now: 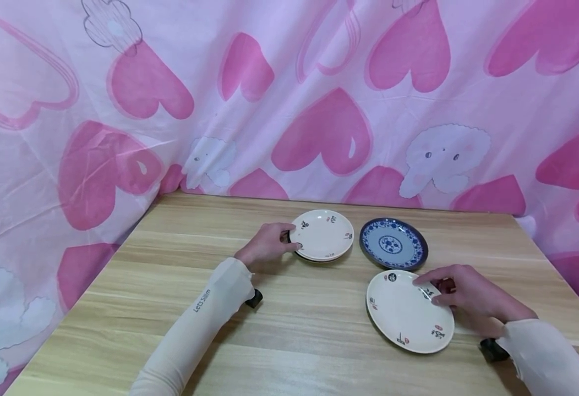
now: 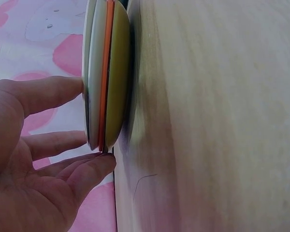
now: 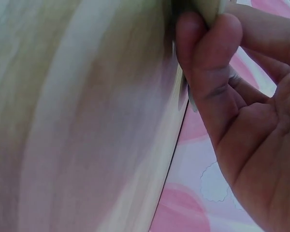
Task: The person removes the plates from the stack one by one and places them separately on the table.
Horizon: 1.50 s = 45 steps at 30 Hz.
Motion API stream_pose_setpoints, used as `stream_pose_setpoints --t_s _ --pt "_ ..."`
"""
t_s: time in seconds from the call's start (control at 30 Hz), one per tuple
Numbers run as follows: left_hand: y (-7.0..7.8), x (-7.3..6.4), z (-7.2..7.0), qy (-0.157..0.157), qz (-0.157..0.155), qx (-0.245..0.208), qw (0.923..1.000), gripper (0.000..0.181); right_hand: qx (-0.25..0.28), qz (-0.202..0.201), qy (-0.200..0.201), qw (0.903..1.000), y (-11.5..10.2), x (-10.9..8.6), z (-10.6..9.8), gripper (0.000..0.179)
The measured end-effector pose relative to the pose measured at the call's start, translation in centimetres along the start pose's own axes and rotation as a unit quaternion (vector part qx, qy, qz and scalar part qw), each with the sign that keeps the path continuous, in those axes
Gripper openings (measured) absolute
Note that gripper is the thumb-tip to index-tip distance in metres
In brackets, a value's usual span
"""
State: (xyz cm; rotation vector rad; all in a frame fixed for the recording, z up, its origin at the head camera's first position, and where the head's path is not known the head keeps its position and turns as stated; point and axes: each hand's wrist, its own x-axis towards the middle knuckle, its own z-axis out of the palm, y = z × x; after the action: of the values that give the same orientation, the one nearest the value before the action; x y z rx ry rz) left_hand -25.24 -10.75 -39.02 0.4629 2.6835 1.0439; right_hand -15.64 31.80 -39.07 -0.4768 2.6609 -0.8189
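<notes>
My left hand [image 1: 268, 242] grips the left rim of a stack of plates [image 1: 321, 234] at the back middle of the table. In the left wrist view the stack [image 2: 99, 72] shows pale plates above an orange edge and a yellow plate; the thumb is at the top plate's rim, other fingertips at the stack's edge. With my right hand [image 1: 473, 291] I pinch the right rim of a white plate [image 1: 403, 319] with small printed figures. In the right wrist view curled fingers [image 3: 210, 72] hold its edge; most of that plate is out of view there.
A blue patterned plate [image 1: 393, 243] with a dark rim lies right of the stack, its near edge overlapped by the white plate. The wooden table [image 1: 279, 341] ends at a pink heart-print cloth [image 1: 294, 66] hanging behind and at both sides.
</notes>
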Motion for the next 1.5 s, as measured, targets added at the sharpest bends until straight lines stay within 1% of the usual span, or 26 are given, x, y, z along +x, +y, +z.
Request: stream_pose_setpoints --t_s 0.1,0.17,0.23,0.33,0.43,0.57,0.63,0.73,0.93,1.13,1.2,1.37,1.5 --pt "0.0 -0.1 0.1 -0.005 -0.005 -0.001 1.0000 0.062 -0.001 -0.006 -0.003 1.0000 0.1 0.0 0.1 0.041" --pt "0.0 -0.2 0.2 -0.005 -0.006 -0.002 1.0000 0.062 0.002 -0.001 -0.008 1.0000 0.1 -0.1 0.1 0.041" --pt "0.0 -0.2 0.2 -0.003 -0.004 -0.004 1.0000 0.061 -0.001 -0.005 -0.011 0.9999 0.1 -0.1 -0.1 0.042" --pt "-0.1 -0.3 0.2 0.000 0.003 -0.006 1.0000 0.060 -0.012 0.003 -0.008 0.9999 -0.1 -0.2 -0.6 0.040" --pt "-0.2 -0.3 0.2 0.003 0.009 -0.010 0.9999 0.058 -0.038 -0.013 -0.004 0.9992 -0.2 -0.1 -1.3 0.039" --pt "-0.2 -0.2 0.2 0.002 0.005 -0.012 0.9999 0.060 -0.064 -0.030 -0.004 0.9975 -0.5 0.2 -2.4 0.038" --pt "-0.2 -0.2 0.2 0.002 0.002 -0.011 0.9999 0.061 -0.072 -0.035 -0.005 0.9968 -0.8 0.6 -2.9 0.039" --pt "-0.1 -0.2 0.2 0.006 0.001 -0.012 0.9999 0.063 -0.074 -0.032 -0.012 0.9967 -1.6 1.3 -3.7 0.041" --pt "0.0 0.0 0.2 0.011 0.008 -0.036 0.9993 0.056 -0.069 -0.037 -0.009 0.9969 -2.9 2.9 -4.9 0.042" --pt "0.1 0.0 0.1 0.010 0.007 -0.039 0.9992 0.051 -0.045 -0.037 -0.014 0.9982 -4.2 4.0 -5.2 0.042" --pt "0.2 0.0 0.1 0.010 0.009 -0.039 0.9991 0.052 -0.051 -0.037 -0.015 0.9979 -4.9 4.5 -5.2 0.042" --pt "0.2 -0.1 0.1 0.012 0.009 -0.037 0.9992 0.049 -0.086 -0.029 -0.021 0.9957 -6.8 5.7 -5.3 0.040" --pt "0.0 -0.2 0.1 0.013 0.012 -0.025 0.9995 0.043 -0.090 -0.027 -0.027 0.9952 -7.9 6.8 -5.3 0.039"
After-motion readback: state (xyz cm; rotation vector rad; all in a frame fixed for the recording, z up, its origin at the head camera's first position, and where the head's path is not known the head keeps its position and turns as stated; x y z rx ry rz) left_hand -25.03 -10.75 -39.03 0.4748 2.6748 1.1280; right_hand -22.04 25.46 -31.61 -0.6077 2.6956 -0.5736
